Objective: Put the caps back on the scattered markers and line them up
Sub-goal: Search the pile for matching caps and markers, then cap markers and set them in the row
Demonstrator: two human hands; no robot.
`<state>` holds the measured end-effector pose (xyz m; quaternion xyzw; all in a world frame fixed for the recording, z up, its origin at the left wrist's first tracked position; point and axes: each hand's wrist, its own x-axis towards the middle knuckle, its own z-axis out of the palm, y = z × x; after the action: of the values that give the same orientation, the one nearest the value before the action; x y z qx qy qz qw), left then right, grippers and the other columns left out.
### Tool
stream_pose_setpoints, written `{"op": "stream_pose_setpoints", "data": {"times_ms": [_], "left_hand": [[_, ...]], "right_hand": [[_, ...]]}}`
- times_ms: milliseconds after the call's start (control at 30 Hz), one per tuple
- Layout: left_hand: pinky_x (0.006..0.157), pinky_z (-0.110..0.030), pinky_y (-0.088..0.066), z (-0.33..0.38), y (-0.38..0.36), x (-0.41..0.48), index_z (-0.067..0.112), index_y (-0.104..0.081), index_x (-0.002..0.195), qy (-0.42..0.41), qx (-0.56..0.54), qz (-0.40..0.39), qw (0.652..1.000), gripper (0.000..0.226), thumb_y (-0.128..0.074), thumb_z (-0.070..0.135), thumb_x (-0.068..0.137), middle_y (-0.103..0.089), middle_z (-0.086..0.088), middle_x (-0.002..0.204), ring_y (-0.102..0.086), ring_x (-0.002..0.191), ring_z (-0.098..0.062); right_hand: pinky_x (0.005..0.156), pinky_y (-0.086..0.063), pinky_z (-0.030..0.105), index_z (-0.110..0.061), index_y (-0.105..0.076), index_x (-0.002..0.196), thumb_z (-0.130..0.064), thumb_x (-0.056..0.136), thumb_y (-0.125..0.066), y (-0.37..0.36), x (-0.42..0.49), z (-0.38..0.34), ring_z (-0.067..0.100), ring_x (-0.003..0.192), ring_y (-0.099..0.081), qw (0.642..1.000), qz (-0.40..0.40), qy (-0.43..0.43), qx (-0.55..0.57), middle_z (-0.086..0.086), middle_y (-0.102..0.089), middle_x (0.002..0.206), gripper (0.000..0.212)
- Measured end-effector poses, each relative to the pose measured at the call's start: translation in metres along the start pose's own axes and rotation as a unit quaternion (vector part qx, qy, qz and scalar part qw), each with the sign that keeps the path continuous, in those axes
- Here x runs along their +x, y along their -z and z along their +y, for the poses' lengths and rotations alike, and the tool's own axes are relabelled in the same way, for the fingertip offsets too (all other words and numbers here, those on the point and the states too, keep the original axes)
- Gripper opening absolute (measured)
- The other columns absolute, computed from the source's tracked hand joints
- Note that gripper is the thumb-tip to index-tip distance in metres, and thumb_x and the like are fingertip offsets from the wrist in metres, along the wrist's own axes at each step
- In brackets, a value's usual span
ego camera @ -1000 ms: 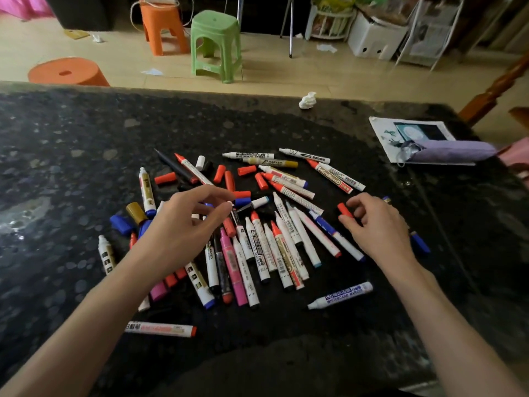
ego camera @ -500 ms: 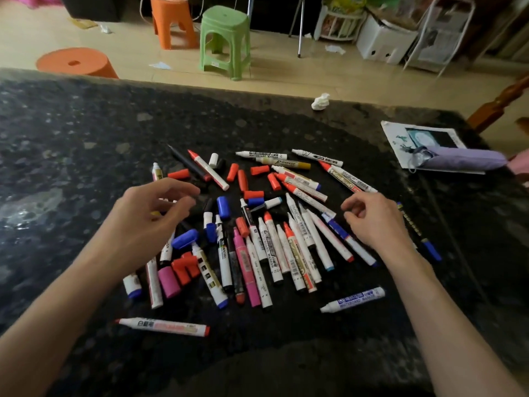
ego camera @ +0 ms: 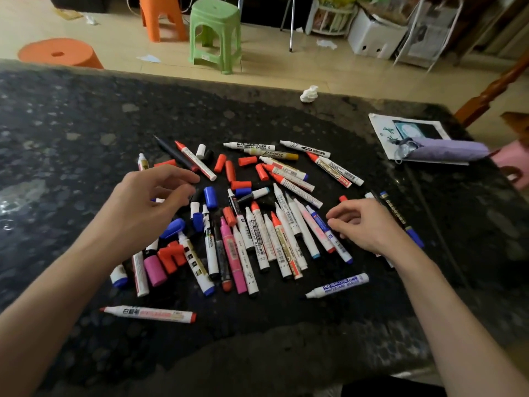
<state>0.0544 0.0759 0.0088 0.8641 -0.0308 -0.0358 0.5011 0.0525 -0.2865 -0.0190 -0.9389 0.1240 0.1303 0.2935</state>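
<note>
Several uncapped markers point(ego camera: 257, 239) lie in a loose pile on the dark stone table point(ego camera: 86, 124), most with white barrels, one pink point(ego camera: 233, 253). Loose red caps point(ego camera: 230, 170) and blue caps point(ego camera: 210, 197) are scattered among them. My left hand point(ego camera: 148, 202) hovers over the left side of the pile, fingers loosely curled, holding nothing. My right hand point(ego camera: 363, 224) rests at the pile's right edge, its curled fingertips beside a blue-ended marker point(ego camera: 329, 233). A red cap point(ego camera: 342, 198) lies just above it. Two markers lie apart near me, one red point(ego camera: 148, 313), one blue-labelled point(ego camera: 337, 285).
A crumpled tissue point(ego camera: 309, 94) sits at the table's far edge. A printed sheet point(ego camera: 383, 130) with a purple pouch point(ego camera: 446, 150) on it lies at the far right. Green point(ego camera: 214, 32) and orange point(ego camera: 60, 53) stools stand on the floor beyond.
My left hand has moved left, away from the middle of the pile. My right hand has drawn back a little from the red cap that it was touching.
</note>
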Motion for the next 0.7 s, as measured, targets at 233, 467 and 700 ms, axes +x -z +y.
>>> {"op": "stream_pose_setpoints", "data": {"times_ms": [233, 467, 700], "left_hand": [[0.092, -0.034, -0.057, 0.006, -0.01, 0.003, 0.036, -0.074, 0.105, -0.007, 0.006, -0.001, 1.0, 0.02, -0.064, 0.02, 0.099, -0.076, 0.01, 0.096, -0.073, 0.092, -0.005], [0.092, -0.039, -0.059, 0.007, -0.013, 0.004, 0.038, -0.073, 0.107, -0.011, 0.013, -0.004, 1.0, 0.019, -0.063, 0.023, 0.1, -0.075, 0.011, 0.098, -0.073, 0.092, -0.004], [0.091, -0.04, -0.059, 0.004, -0.009, 0.004, 0.037, -0.073, 0.105, -0.004, 0.005, 0.002, 1.0, 0.02, -0.063, 0.022, 0.099, -0.076, 0.01, 0.098, -0.073, 0.092, -0.008]], "right_hand": [[0.079, -0.056, 0.03, -0.032, -0.074, 0.098, -0.029, 0.089, -0.081, -0.006, -0.004, -0.002, 0.006, 0.086, -0.067, 0.999, 0.004, 0.021, -0.037, -0.011, -0.07, 0.091, 0.012], [0.068, -0.048, 0.023, -0.031, -0.076, 0.09, -0.038, 0.086, -0.082, -0.015, -0.009, -0.02, 0.009, 0.077, -0.063, 0.998, 0.016, 0.047, -0.029, -0.01, -0.068, 0.081, 0.01], [0.089, -0.051, 0.036, -0.027, -0.077, 0.083, -0.05, 0.088, -0.077, -0.028, -0.012, -0.039, 0.002, 0.063, -0.057, 0.987, 0.032, 0.018, -0.155, -0.01, -0.065, 0.062, 0.024]]}}
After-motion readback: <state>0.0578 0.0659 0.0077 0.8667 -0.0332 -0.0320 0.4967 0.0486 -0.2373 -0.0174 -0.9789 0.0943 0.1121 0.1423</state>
